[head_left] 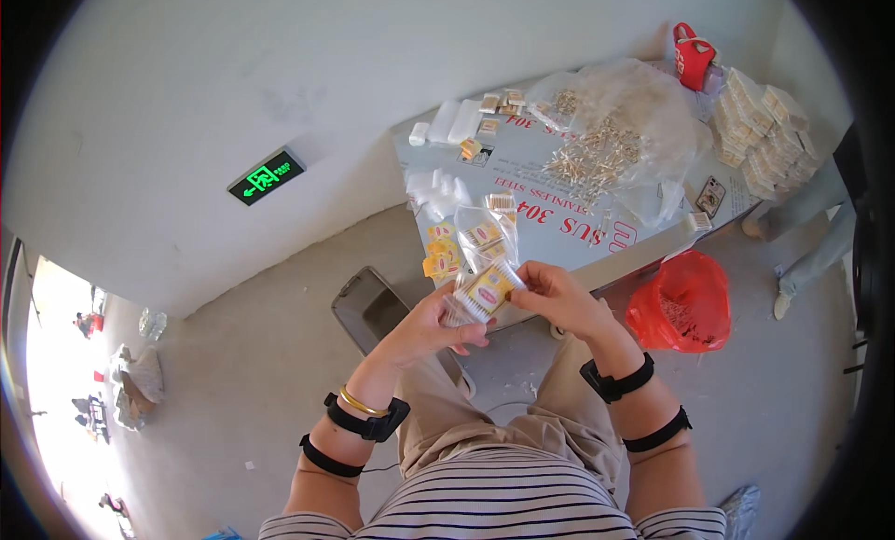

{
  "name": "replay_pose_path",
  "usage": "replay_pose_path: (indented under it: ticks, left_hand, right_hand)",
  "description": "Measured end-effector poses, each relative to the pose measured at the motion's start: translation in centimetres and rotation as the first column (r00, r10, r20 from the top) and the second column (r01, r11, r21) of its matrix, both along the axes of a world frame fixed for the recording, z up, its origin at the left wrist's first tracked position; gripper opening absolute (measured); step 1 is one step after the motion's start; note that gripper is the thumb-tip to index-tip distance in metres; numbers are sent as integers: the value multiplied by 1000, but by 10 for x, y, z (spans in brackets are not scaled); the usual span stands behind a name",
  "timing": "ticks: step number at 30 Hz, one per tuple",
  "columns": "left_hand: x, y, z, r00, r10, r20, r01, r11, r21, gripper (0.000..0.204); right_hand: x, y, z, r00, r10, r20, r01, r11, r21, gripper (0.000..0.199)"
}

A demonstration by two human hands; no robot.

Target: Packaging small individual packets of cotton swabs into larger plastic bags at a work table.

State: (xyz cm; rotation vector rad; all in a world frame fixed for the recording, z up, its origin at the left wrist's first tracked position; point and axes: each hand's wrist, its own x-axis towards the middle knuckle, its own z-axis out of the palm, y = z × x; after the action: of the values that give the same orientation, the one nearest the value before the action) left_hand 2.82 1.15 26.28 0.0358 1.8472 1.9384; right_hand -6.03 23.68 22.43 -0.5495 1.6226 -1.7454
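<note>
Grey concrete floor is spreading below, and a pale sheet-covered table (559, 232) is standing ahead of the seated person. Both hands are meeting just off its near edge, working one small clear plastic packet with a yellow label (485, 291). That packet is lying between them, its long axis running from lower left to upper right. The left hand (431, 325) is pinching its lower left end from beneath, fingers curled shut on it; the right hand (557, 296) is gripping the upper right end from the side, equally close. Just beyond, on the table edge, more yellow-labelled packets (443, 251) are lying loose. Farther back, a big clear plastic bag (620, 130) is holding pale little sticks, apparently cotton swabs. A red plastic bag (683, 302) on the floor to the right is sitting open with small pieces inside.
</note>
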Motion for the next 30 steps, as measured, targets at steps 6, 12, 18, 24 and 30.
replay_pose_path:
  ticks: [6, 12, 18, 24, 30]
  left_hand:
    - [5, 5, -18, 947, -286, 146, 308, 939, -155, 45]
    - [-20, -6, -38, 956, 282, -84, -295, 920, -259, 38]
    - [-100, 3, -81, 654, 161, -739, -715, 450, -535, 30]
    - [-101, 3, -107, 716, 177, -675, -675, 421, -606, 51]
    - [-90, 13, -82, 793, 302, -529, -576, 653, -491, 58]
  right_hand:
    - [34, 1, -9, 993, 6, -120, -27, 984, -176, 32]
    - [-9, 25, -19, 850, -317, -421, 383, 920, 79, 36]
    - [-68, -38, -3, 555, -312, -771, 635, 758, 150, 36]
    - [-77, -75, -11, 629, 81, -773, 531, 681, 504, 38]
    - [-87, -90, -13, 653, 535, -536, 348, 416, 840, 40]
